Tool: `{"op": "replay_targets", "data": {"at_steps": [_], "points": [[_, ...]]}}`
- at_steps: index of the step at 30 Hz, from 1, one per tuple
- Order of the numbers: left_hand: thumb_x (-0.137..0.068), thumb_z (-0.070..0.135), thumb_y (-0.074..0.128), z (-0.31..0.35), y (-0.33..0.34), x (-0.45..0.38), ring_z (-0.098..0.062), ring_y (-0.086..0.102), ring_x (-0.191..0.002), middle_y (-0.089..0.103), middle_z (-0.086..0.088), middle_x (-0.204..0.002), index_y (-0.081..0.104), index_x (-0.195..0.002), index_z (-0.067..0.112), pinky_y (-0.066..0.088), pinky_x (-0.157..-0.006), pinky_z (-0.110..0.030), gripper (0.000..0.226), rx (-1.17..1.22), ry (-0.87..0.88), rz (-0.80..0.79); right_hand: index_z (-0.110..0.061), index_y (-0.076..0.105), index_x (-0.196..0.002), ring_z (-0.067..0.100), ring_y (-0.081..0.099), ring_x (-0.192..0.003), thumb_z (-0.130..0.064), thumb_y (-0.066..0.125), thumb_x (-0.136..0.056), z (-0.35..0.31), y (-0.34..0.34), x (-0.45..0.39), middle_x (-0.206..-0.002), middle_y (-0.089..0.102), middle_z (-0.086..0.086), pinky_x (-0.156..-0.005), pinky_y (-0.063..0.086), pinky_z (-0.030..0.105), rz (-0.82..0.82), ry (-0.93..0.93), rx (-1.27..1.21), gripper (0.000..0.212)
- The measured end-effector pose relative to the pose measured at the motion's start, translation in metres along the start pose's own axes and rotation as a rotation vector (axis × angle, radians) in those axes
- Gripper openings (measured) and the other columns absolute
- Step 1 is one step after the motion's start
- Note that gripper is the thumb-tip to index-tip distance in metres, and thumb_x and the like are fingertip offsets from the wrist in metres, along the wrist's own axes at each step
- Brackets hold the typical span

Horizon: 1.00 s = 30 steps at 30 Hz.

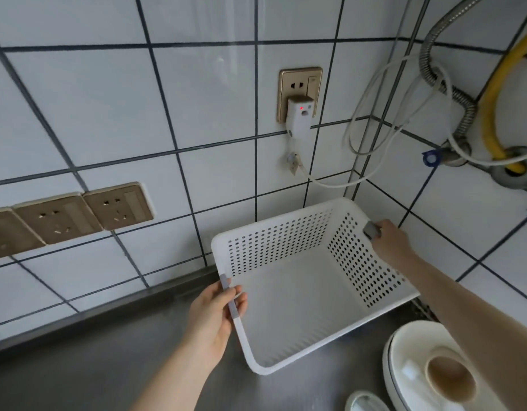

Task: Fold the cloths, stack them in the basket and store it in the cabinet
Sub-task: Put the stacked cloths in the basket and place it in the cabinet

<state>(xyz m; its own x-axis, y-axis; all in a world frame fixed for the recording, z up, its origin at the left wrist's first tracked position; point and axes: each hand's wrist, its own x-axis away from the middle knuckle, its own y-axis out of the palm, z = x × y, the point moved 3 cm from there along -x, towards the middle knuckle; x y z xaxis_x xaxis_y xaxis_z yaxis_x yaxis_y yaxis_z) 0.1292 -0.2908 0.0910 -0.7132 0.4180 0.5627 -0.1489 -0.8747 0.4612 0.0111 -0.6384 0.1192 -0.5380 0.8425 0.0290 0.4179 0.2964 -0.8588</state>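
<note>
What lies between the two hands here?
In the head view, only the empty white basket spans between the left hand and right hand, which grip its opposite rims.

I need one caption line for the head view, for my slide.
Both hands, left and right, grip the empty white basket on the steel counter.

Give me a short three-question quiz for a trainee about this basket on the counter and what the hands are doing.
1. True or false: the white basket already has folded cloths in it.
2. Multiple choice: where does the left hand have its grip? A) the basket's left rim B) the wall socket C) the white dishes
3. Fill in: the right hand holds the basket's ___ rim.

Key:
1. False; the basket shows only its bare bottom.
2. A; fingers curl round the grey handle strip on the left rim.
3. Right, near the tiled corner.
</note>
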Motion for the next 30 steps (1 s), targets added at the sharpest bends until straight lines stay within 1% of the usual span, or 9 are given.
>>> {"op": "replay_targets", "data": {"at_steps": [3, 5, 7, 9, 13, 16, 20, 24, 30], "points": [[-0.090, -0.005, 0.054, 0.015, -0.019, 0.026, -0.024, 0.065, -0.085, 0.066, -0.017, -0.099, 0.059, -0.112, -0.001, 0.056, -0.074, -0.033, 0.022, -0.005, 0.034, 0.013, -0.004, 0.053, -0.115, 0.024, 0.053, -0.071, -0.028, 0.043, -0.099, -0.014, -0.002, 0.022, -0.089, 0.059, 0.013, -0.057, 0.043, 0.030, 0.014, -0.045, 0.029, 0.031], [-0.091, -0.005, 0.053, 0.024, -0.036, 0.048, -0.024, 0.065, -0.087, 0.066, -0.017, -0.101, 0.060, -0.107, 0.000, 0.054, -0.080, -0.034, 0.019, -0.002, 0.053, 0.036, -0.005, 0.055, -0.110, 0.022, 0.052, -0.066, -0.028, 0.043, -0.100, -0.026, 0.000, 0.040, -0.084, 0.058, 0.010, -0.053, 0.037, 0.027, 0.000, -0.062, 0.060, 0.028], [-0.090, -0.005, 0.053, 0.032, -0.058, 0.071, -0.023, 0.065, -0.088, 0.066, -0.017, -0.100, 0.061, -0.105, 0.001, 0.053, -0.084, -0.034, 0.017, 0.007, 0.074, 0.067, -0.009, 0.053, -0.105, 0.024, 0.054, -0.067, -0.024, 0.042, -0.100, -0.039, 0.006, 0.061, -0.083, 0.059, 0.011, -0.057, 0.037, 0.027, -0.051, -0.076, 0.086, 0.020], [-0.090, -0.004, 0.055, 0.039, -0.084, 0.093, -0.024, 0.065, -0.090, 0.067, -0.017, -0.100, 0.062, -0.101, 0.001, 0.053, -0.087, -0.035, 0.015, -0.008, 0.092, 0.095, -0.007, 0.058, -0.105, 0.023, 0.055, -0.062, -0.028, 0.042, -0.100, -0.051, 0.015, 0.087, -0.079, 0.061, 0.012, -0.051, 0.036, 0.025, -0.098, -0.076, 0.090, 0.027], [-0.088, -0.001, 0.058, 0.051, -0.134, 0.120, -0.024, 0.065, -0.092, 0.067, -0.018, -0.103, 0.062, -0.105, 0.000, 0.052, -0.088, -0.036, 0.018, -0.051, 0.111, 0.160, -0.006, 0.059, -0.101, 0.017, 0.056, -0.055, -0.027, 0.044, -0.099, -0.073, 0.038, 0.139, -0.071, 0.060, 0.006, -0.044, 0.037, 0.023, -0.181, -0.097, 0.019, 0.026], [-0.087, -0.001, 0.059, 0.057, -0.170, 0.135, -0.023, 0.065, -0.089, 0.067, -0.018, -0.104, 0.061, -0.111, 0.000, 0.052, -0.084, -0.035, 0.024, -0.083, 0.119, 0.203, -0.007, 0.054, -0.105, 0.017, 0.059, -0.060, -0.024, 0.043, -0.099, -0.087, 0.057, 0.175, -0.077, 0.059, 0.007, -0.046, 0.040, 0.022, -0.231, -0.133, 0.014, 0.020], [-0.086, -0.001, 0.061, 0.065, -0.203, 0.144, -0.022, 0.060, -0.081, 0.068, -0.016, -0.098, 0.064, -0.107, 0.000, 0.052, -0.078, -0.030, 0.021, -0.203, 0.171, 0.232, -0.006, 0.052, -0.109, 0.019, 0.062, -0.065, -0.032, 0.040, -0.100, -0.099, 0.079, 0.200, -0.080, 0.061, 0.007, -0.050, 0.047, 0.026, -0.288, -0.191, 0.058, 0.030], [-0.087, 0.006, 0.064, 0.071, -0.225, 0.140, -0.022, 0.061, -0.079, 0.070, -0.011, -0.095, 0.067, -0.106, 0.005, 0.052, -0.080, -0.034, 0.020, -0.342, 0.207, 0.261, -0.007, 0.052, -0.111, 0.021, 0.063, -0.070, -0.031, 0.040, -0.100, -0.112, 0.089, 0.210, -0.085, 0.062, 0.008, -0.057, 0.053, 0.032, -0.267, -0.214, 0.058, 0.029], [-0.091, 0.010, 0.061, 0.073, -0.240, 0.130, -0.020, 0.064, -0.078, 0.070, -0.013, -0.097, 0.066, -0.110, 0.006, 0.052, -0.073, -0.030, 0.021, -0.451, 0.243, 0.312, -0.007, 0.056, -0.108, 0.021, 0.062, -0.070, -0.033, 0.037, -0.101, -0.123, 0.101, 0.215, -0.086, 0.061, 0.007, -0.064, 0.057, 0.040, -0.196, -0.235, 0.065, 0.032]]}}
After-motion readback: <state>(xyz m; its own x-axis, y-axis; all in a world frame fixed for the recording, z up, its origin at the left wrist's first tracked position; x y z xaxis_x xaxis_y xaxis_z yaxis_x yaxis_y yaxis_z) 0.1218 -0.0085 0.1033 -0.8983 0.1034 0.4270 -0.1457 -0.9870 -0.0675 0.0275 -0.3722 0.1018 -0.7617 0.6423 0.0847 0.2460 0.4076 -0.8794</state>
